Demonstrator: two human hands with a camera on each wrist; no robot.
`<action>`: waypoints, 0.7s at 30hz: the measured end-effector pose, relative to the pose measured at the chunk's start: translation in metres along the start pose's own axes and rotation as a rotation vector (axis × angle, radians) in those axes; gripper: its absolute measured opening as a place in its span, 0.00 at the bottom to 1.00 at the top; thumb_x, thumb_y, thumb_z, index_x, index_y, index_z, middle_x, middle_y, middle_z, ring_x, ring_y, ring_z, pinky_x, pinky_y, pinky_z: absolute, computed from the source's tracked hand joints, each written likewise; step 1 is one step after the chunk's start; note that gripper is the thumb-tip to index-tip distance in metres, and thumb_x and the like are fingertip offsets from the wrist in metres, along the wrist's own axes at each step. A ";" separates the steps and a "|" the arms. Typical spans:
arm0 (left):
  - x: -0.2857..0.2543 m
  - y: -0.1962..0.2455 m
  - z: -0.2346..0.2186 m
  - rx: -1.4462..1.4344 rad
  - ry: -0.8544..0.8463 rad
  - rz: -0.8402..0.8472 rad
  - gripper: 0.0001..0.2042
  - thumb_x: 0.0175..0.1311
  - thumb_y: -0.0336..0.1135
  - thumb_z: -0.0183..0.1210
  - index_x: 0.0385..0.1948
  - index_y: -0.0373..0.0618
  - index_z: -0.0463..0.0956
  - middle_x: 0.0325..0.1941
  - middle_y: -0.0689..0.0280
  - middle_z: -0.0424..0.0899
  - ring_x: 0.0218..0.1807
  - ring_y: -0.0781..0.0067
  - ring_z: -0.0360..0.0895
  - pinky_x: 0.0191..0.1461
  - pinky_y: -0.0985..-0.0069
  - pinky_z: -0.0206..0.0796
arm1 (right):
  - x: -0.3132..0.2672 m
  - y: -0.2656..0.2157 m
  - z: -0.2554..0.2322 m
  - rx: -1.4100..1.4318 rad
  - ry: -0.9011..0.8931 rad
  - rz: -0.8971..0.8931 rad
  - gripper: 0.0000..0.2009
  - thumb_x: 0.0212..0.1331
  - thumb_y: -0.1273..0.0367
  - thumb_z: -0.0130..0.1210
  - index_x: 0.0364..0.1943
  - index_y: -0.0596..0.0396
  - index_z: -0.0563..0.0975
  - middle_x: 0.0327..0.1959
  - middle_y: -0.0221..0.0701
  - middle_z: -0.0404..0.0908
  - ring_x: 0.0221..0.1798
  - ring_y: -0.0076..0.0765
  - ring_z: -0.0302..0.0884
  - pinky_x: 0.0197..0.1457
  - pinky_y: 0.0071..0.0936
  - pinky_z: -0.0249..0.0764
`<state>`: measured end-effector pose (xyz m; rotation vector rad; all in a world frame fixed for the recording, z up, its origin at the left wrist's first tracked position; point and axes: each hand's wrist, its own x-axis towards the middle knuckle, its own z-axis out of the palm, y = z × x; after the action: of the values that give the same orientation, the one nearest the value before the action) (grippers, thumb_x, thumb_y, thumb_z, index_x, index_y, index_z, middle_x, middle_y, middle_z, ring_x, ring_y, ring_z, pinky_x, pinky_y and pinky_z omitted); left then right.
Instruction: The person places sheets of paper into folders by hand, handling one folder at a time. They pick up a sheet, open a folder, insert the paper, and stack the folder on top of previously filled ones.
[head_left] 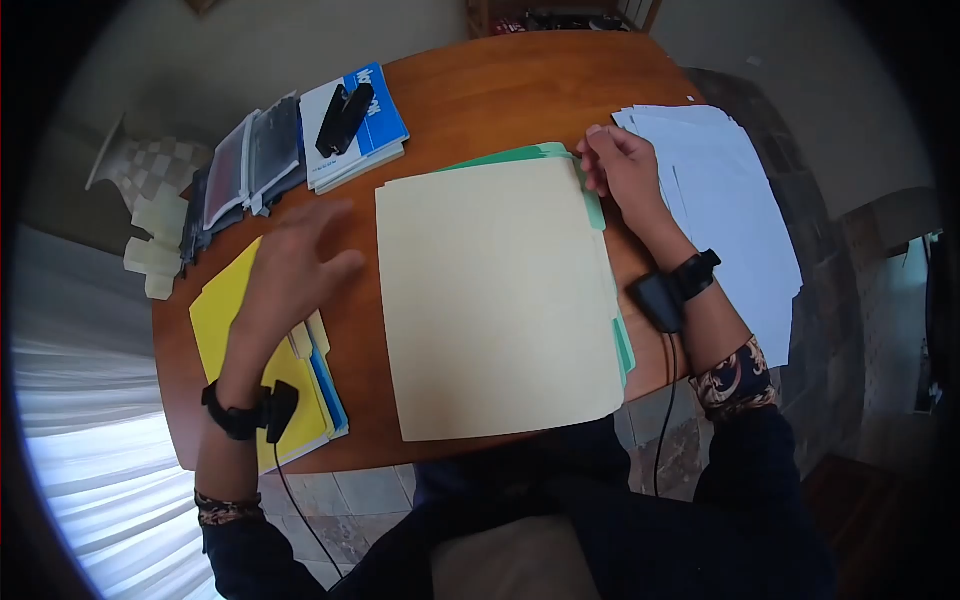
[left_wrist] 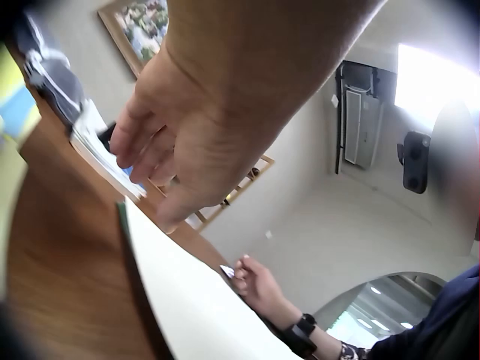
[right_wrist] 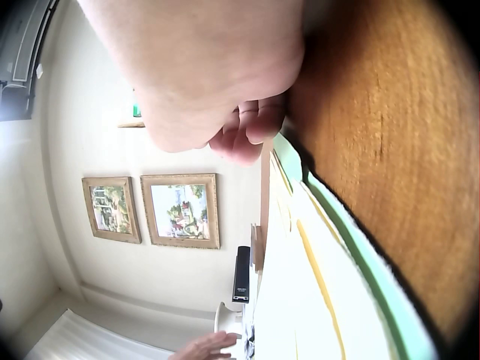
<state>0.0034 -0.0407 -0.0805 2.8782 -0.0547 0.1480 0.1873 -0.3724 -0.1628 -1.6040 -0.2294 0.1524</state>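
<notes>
A stack of cream file folders (head_left: pixel 495 310), with green folders (head_left: pixel 625 345) showing along its edges, lies in front of the person. My right hand (head_left: pixel 625 170) is at the stack's far right corner, its fingers loosely curled and no object visible in them. The green tabs (right_wrist: pixel 287 156) come right up to those fingers in the right wrist view. To the left, my left hand (head_left: pixel 290 265) is raised above the table between the cream stack and a yellow folder (head_left: pixel 225 300), fingers relaxed and holding nothing. Blue and cream edges show under the yellow folder.
A black stapler (head_left: pixel 345 118) rests on blue-and-white packs (head_left: pixel 385 125) at the back left. Beside them lie zippered pouches (head_left: pixel 250 160). White paper sheets (head_left: pixel 720 200) spread along the right side of the wooden table (head_left: pixel 520 85). Cables hang from both wrist cameras.
</notes>
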 end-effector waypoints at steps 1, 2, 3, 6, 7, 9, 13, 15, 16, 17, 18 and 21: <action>0.018 0.026 0.011 -0.024 -0.050 0.021 0.28 0.53 0.38 0.69 0.58 0.43 0.74 0.60 0.54 0.78 0.62 0.53 0.75 0.67 0.65 0.66 | 0.000 0.001 0.000 0.008 -0.005 0.005 0.16 0.70 0.60 0.51 0.30 0.58 0.79 0.21 0.25 0.76 0.18 0.18 0.70 0.21 0.17 0.64; 0.035 0.049 0.022 -0.049 -0.100 0.043 0.31 0.53 0.40 0.69 0.61 0.44 0.72 0.63 0.53 0.76 0.66 0.52 0.72 0.70 0.65 0.63 | 0.000 0.000 -0.001 0.014 -0.009 0.011 0.16 0.70 0.60 0.51 0.30 0.58 0.79 0.21 0.25 0.76 0.18 0.18 0.70 0.21 0.17 0.64; 0.049 0.063 0.035 -0.048 -0.099 0.123 0.35 0.52 0.42 0.69 0.64 0.43 0.69 0.67 0.53 0.73 0.70 0.52 0.67 0.72 0.64 0.59 | 0.000 0.000 -0.002 0.010 -0.006 0.011 0.16 0.70 0.60 0.51 0.30 0.58 0.79 0.21 0.25 0.76 0.18 0.18 0.70 0.21 0.17 0.64; 0.080 0.079 0.081 -0.053 -0.103 0.227 0.42 0.51 0.47 0.71 0.68 0.42 0.63 0.72 0.52 0.66 0.76 0.52 0.58 0.77 0.62 0.52 | 0.000 0.000 -0.001 0.016 0.001 0.020 0.16 0.70 0.60 0.51 0.30 0.58 0.79 0.21 0.25 0.76 0.18 0.17 0.70 0.21 0.17 0.64; 0.086 0.078 0.092 -0.056 -0.109 0.251 0.45 0.50 0.50 0.71 0.70 0.42 0.60 0.74 0.53 0.64 0.78 0.52 0.53 0.78 0.60 0.49 | 0.000 0.000 -0.002 0.018 -0.001 0.024 0.16 0.70 0.60 0.51 0.30 0.58 0.79 0.21 0.25 0.76 0.18 0.17 0.70 0.21 0.17 0.64; 0.091 0.076 0.096 -0.113 -0.144 0.216 0.46 0.49 0.50 0.72 0.70 0.42 0.60 0.74 0.52 0.63 0.79 0.53 0.51 0.78 0.59 0.47 | 0.001 0.001 -0.002 0.033 -0.016 0.015 0.16 0.70 0.60 0.51 0.30 0.58 0.79 0.21 0.25 0.77 0.18 0.17 0.70 0.21 0.17 0.64; 0.093 0.069 0.096 -0.228 -0.161 0.197 0.46 0.48 0.51 0.72 0.70 0.42 0.61 0.74 0.52 0.63 0.79 0.53 0.50 0.79 0.58 0.45 | -0.003 -0.002 0.001 -0.003 -0.007 0.018 0.16 0.70 0.60 0.51 0.30 0.57 0.79 0.21 0.25 0.76 0.18 0.17 0.69 0.22 0.17 0.64; 0.091 0.067 0.095 -0.249 -0.149 0.184 0.46 0.47 0.51 0.73 0.70 0.43 0.62 0.74 0.52 0.64 0.79 0.53 0.51 0.79 0.58 0.45 | -0.003 -0.005 0.001 -0.016 0.001 0.035 0.15 0.70 0.61 0.50 0.30 0.57 0.78 0.21 0.24 0.76 0.18 0.17 0.69 0.22 0.17 0.64; 0.090 0.067 0.095 -0.272 -0.139 0.169 0.45 0.47 0.51 0.73 0.69 0.44 0.63 0.74 0.52 0.64 0.79 0.54 0.52 0.79 0.58 0.45 | -0.003 -0.006 0.001 -0.021 0.008 0.033 0.15 0.70 0.61 0.50 0.30 0.57 0.78 0.21 0.24 0.76 0.18 0.17 0.69 0.22 0.17 0.64; 0.089 0.067 0.096 -0.277 -0.138 0.178 0.45 0.47 0.51 0.73 0.69 0.44 0.63 0.74 0.52 0.64 0.79 0.54 0.52 0.79 0.58 0.45 | -0.003 -0.007 0.001 -0.018 0.002 0.035 0.15 0.70 0.62 0.50 0.30 0.57 0.78 0.21 0.24 0.76 0.18 0.17 0.70 0.22 0.17 0.64; 0.089 0.067 0.098 -0.287 -0.114 0.163 0.45 0.46 0.50 0.73 0.68 0.44 0.64 0.73 0.52 0.65 0.78 0.54 0.53 0.79 0.59 0.45 | -0.003 -0.007 0.001 -0.015 -0.002 0.039 0.14 0.70 0.62 0.50 0.30 0.57 0.78 0.21 0.24 0.76 0.18 0.17 0.70 0.22 0.17 0.64; 0.089 0.065 0.100 -0.323 -0.064 0.194 0.43 0.46 0.48 0.73 0.67 0.44 0.66 0.73 0.52 0.66 0.77 0.54 0.55 0.78 0.59 0.46 | 0.000 -0.002 -0.001 0.023 -0.056 0.019 0.14 0.70 0.63 0.50 0.30 0.57 0.78 0.21 0.25 0.77 0.19 0.17 0.72 0.22 0.17 0.65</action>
<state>0.0981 -0.1319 -0.1510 2.5503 -0.3388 0.0747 0.1878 -0.3730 -0.1610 -1.5803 -0.2549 0.2144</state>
